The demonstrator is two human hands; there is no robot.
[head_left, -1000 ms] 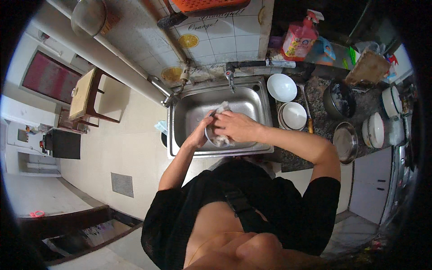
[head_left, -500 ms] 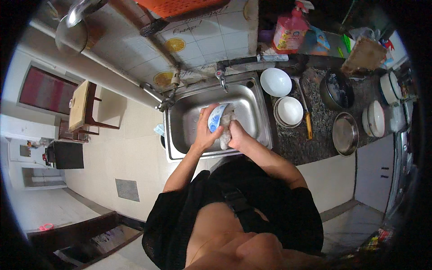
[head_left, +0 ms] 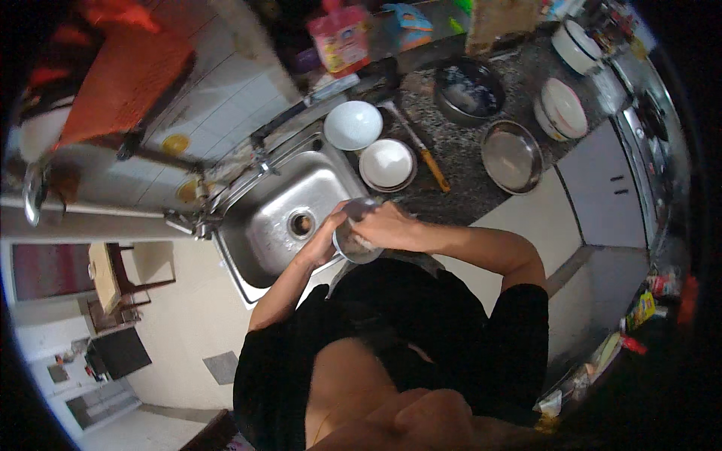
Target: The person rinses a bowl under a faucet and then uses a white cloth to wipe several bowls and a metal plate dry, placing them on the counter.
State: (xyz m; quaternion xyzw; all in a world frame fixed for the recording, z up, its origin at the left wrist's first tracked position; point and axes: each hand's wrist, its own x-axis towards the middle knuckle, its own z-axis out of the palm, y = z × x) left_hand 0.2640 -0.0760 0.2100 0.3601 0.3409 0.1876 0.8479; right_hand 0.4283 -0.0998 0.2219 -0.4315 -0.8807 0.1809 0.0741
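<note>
My left hand (head_left: 325, 239) is closed on the rim of a small bowl (head_left: 353, 252), held tilted over the near right edge of the steel sink (head_left: 259, 274). My right hand (head_left: 387, 225) reaches into the bowl with curled fingers, pressing a greyish dishcloth (head_left: 365, 242) against its inside. Most of the cloth is hidden under the fingers. Down in the basin the drain (head_left: 302, 223) shows, with something brownish in it. The tap (head_left: 263, 164) stands at the sink's back edge.
Right of the sink stand a white bowl (head_left: 353, 125), stacked bowls (head_left: 388, 163) and a yellow-handled utensil (head_left: 435, 169). Farther right are a dark pot (head_left: 470, 90), a steel basin (head_left: 512, 158) and enamel bowls (head_left: 562, 109). A pink pump bottle (head_left: 340, 41) stands behind; an orange basket (head_left: 128, 71) hangs upper left.
My view has turned to the right. The bowl has come from over the basin toward my body and tipped so its inside shows. My right hand has moved into it with the cloth.
</note>
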